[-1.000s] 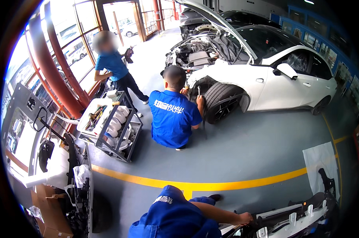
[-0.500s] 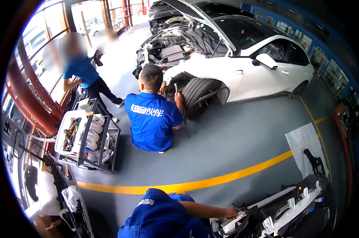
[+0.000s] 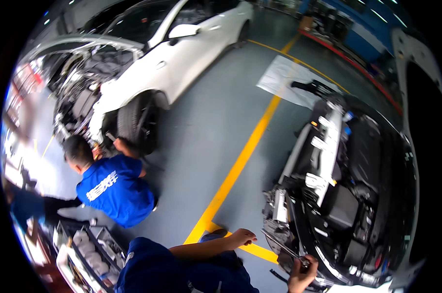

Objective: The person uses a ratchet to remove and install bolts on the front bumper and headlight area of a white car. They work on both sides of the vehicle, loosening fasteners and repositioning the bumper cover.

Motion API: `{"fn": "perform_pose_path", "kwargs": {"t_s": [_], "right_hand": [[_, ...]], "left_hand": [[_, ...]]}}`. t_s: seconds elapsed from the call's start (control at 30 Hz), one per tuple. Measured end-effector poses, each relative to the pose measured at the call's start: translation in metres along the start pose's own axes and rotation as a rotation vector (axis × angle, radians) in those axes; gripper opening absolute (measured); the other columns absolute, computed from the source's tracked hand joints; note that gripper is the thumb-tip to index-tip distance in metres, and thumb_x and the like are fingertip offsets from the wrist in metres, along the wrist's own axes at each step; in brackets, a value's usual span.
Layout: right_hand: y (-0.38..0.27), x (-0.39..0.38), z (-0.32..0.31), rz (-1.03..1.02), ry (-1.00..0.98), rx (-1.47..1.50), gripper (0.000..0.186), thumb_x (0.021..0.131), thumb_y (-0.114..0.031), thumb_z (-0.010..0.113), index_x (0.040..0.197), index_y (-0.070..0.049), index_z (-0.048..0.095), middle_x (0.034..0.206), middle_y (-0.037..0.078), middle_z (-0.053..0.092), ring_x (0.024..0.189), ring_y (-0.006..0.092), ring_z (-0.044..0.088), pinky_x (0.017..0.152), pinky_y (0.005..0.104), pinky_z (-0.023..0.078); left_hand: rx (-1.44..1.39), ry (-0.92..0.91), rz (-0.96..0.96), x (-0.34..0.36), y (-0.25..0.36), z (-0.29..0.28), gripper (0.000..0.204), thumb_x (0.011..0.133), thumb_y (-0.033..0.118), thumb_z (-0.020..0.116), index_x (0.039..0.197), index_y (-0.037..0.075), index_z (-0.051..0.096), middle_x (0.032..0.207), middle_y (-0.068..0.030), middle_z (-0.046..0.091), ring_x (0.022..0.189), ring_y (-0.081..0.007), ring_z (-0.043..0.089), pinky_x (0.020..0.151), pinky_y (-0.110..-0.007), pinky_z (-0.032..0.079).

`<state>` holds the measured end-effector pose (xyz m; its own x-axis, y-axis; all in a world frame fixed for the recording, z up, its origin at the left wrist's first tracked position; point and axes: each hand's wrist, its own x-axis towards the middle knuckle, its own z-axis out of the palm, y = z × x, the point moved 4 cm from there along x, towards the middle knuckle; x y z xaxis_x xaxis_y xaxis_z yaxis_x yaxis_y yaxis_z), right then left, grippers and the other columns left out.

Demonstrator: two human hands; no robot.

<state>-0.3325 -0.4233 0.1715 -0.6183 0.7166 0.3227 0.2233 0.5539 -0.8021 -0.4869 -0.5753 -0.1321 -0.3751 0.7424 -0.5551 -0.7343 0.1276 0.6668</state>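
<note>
Two hands, one long tool.
Also two engine bays, one crouching co-worker, one cart, one white sheet.

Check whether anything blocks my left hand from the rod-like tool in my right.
Nothing visible does: between the left hand and the tip of the rod-like tool in the right hand there is just a gap.

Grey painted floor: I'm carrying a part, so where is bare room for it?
The widest free grey floor lies between the open-hooded white car and yellow painted line; a narrower patch separates that line from the black open engine bay. It's crowded around the right hand.
</note>
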Motion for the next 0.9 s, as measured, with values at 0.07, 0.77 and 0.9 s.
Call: {"fn": "perform_pose_path", "kwargs": {"t_s": [0.07, 0.77, 0.9], "right_hand": [[0.009, -0.042, -0.02, 0.135, 0.164, 0.024, 0.015, 0.087, -0.004, 0.075, 0.095, -0.001, 0.063, 0.071, 0.002, 0.056, 0.067, 0.0126, 0.053, 0.066, 0.0281, 0.045], [0.105, -0.517, -0.346, 0.754, 1.188, 0.193, 0.015, 0.093, -0.006, 0.076, 0.09, -0.003, 0.061, 0.076, -0.003, 0.054, 0.066, 0.004, 0.042, 0.059, 0.021, 0.035], [0.124, -0.539, -0.352, 0.734, 1.223, 0.225, 0.014, 0.095, -0.008, 0.074, 0.093, -0.004, 0.061, 0.073, -0.002, 0.06, 0.057, 0.0013, 0.044, 0.049, 0.0184, 0.032]], "left_hand": [[0.154, -0.018, -0.007, -0.007, -0.005, 0.029, 0.024, 0.1, 0.016, 0.064, 0.104, -0.005, 0.073, 0.094, -0.0105, 0.074, 0.075, -0.0136, 0.063, 0.066, -0.027, 0.051], [0.298, -0.654, -0.596, -0.161, -0.294, 0.443, 0.018, 0.096, -0.006, 0.05, 0.11, 0.001, 0.06, 0.111, -0.0134, 0.067, 0.099, -0.0199, 0.064, 0.095, -0.031, 0.052], [0.383, -0.7, -0.524, -0.168, -0.3, 0.466, 0.018, 0.098, -0.005, 0.052, 0.112, 0.0, 0.06, 0.112, -0.0126, 0.066, 0.104, -0.0213, 0.066, 0.097, -0.032, 0.054]]}}
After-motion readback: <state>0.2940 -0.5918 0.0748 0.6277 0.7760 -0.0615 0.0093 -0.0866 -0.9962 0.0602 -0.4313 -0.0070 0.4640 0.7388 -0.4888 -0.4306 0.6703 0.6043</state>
